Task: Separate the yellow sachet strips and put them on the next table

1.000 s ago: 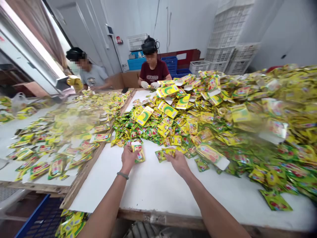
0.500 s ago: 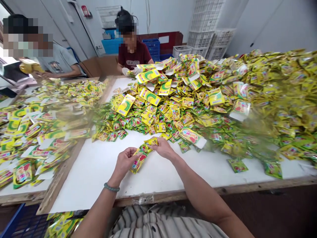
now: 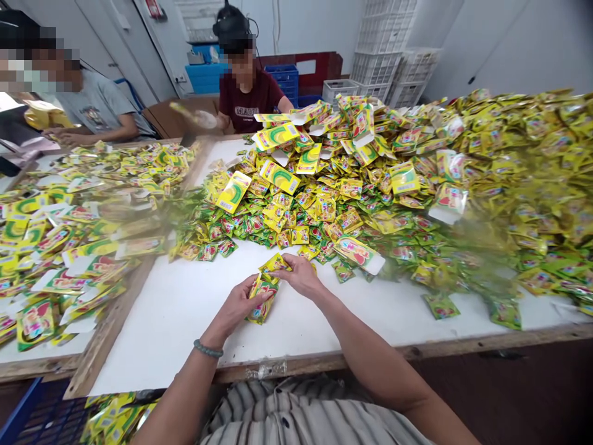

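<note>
My left hand [image 3: 238, 306] is closed on a small stack of yellow-green sachets [image 3: 262, 301] just above the white table top [image 3: 185, 321]. My right hand [image 3: 301, 276] pinches another yellow sachet [image 3: 274, 264] and holds it against the top of that stack. Both hands sit at the near edge of a huge heap of yellow and green sachets [image 3: 393, 185] that covers the right and far part of the table. A green bracelet is on my left wrist.
A second table [image 3: 69, 216] on the left carries more sachets behind a wooden rail [image 3: 111, 327]. Two other people [image 3: 245, 93] sit at the far end. White crates [image 3: 384, 49] and blue crates [image 3: 204, 77] stand at the back; a blue crate [image 3: 28, 420] is below left.
My hands drew back from the heap's edge and came together near the table's front. The right hand picked up a sachet and brought it to the left hand's stack. The view shifted left and down.
</note>
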`<state>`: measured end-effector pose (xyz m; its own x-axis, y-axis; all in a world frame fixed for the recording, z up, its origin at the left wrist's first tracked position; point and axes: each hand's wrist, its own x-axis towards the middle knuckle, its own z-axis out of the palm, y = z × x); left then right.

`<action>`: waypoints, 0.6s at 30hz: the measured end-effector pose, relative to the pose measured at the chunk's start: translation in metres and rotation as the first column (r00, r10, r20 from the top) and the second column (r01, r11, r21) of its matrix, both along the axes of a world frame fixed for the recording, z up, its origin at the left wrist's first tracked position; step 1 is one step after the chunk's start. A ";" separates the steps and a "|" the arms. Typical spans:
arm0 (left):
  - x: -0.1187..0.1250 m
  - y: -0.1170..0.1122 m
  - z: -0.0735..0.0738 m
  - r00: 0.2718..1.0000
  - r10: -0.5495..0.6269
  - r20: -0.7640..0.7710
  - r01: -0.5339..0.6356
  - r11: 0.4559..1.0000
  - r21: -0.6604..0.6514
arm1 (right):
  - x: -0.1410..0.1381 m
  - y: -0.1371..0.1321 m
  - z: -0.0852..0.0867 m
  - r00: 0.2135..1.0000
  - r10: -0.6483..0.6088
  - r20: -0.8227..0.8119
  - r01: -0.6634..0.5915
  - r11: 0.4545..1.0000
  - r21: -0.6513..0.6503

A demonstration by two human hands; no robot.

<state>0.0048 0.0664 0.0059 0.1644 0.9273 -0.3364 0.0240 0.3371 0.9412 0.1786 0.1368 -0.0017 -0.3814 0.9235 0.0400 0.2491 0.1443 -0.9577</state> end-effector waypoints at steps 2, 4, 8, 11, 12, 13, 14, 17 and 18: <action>0.001 -0.001 0.000 0.999 0.027 0.024 -0.026 0.999 -0.037 | 0.002 0.000 0.003 0.998 -0.010 0.060 0.004 0.995 0.097; 0.000 -0.001 0.000 0.999 0.050 0.017 -0.049 0.997 -0.061 | 0.006 0.002 0.005 0.996 0.015 0.090 -0.032 0.980 0.196; -0.001 0.001 -0.003 0.996 0.077 -0.052 -0.078 0.997 -0.024 | 0.011 0.005 0.004 0.974 0.076 0.214 -0.136 0.950 0.281; -0.001 0.002 -0.007 0.984 0.053 -0.170 -0.038 0.995 0.087 | 0.008 0.003 0.000 0.946 0.078 0.315 -0.174 0.941 0.290; 0.000 0.002 -0.008 0.975 0.042 -0.217 -0.017 0.993 0.115 | 0.006 0.002 -0.001 0.942 0.081 0.325 -0.178 0.943 0.280; 0.000 0.003 -0.008 0.964 0.031 -0.263 0.004 0.991 0.134 | 0.005 0.001 -0.002 0.942 0.088 0.325 -0.179 0.948 0.264; 0.001 0.003 -0.009 0.952 0.020 -0.304 0.024 0.990 0.141 | 0.004 0.000 -0.003 0.943 0.098 0.319 -0.181 0.953 0.243; 0.003 0.004 -0.009 0.940 -0.001 -0.341 0.047 0.991 0.127 | 0.004 -0.001 -0.004 0.945 0.131 0.300 -0.193 0.964 0.184; 0.004 0.004 -0.008 0.951 0.002 -0.308 0.033 0.994 0.108 | 0.005 -0.001 -0.004 0.950 0.137 0.279 -0.191 0.966 0.175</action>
